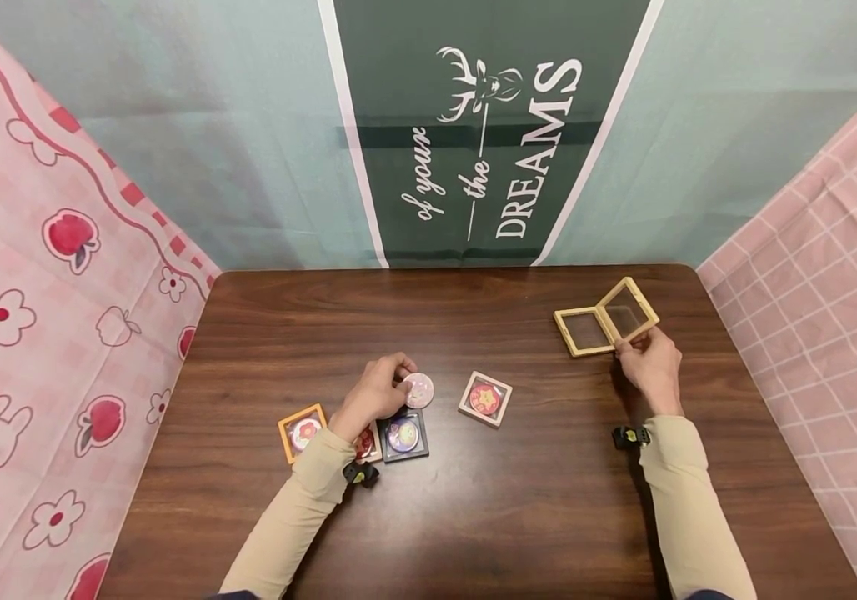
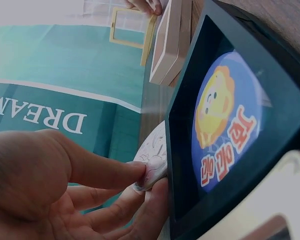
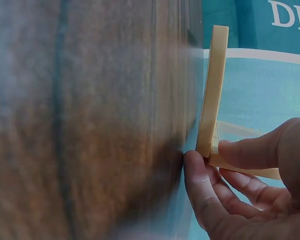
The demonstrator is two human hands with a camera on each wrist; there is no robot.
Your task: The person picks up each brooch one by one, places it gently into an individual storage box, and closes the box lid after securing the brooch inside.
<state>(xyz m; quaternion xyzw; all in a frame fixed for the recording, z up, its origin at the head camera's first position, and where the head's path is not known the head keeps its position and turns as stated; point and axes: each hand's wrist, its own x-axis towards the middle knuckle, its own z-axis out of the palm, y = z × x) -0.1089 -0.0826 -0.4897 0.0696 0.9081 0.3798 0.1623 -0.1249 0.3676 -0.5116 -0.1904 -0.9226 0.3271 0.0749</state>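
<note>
My left hand (image 1: 378,390) pinches a round, pale pink badge (image 1: 420,390) by its edge, between thumb and fingers, just above a black-framed case (image 1: 408,457). That case holds a purple-blue badge with a yellow figure, seen close up in the left wrist view. At the right back of the table my right hand (image 1: 652,364) grips a yellow hinged display case (image 1: 605,323) near its hinge. The case stands unfolded, its two clear-windowed halves at an angle. No badge shows inside it. In the right wrist view thumb and fingers (image 3: 202,190) hold its hinge corner.
A pale pink case (image 1: 468,399) with a red badge lies mid-table. Left of the black case sit an orange case (image 1: 285,439) with a white-and-red badge and another case (image 1: 377,443), partly hidden by my left wrist. Cloth curtains surround the brown wooden table (image 1: 518,517).
</note>
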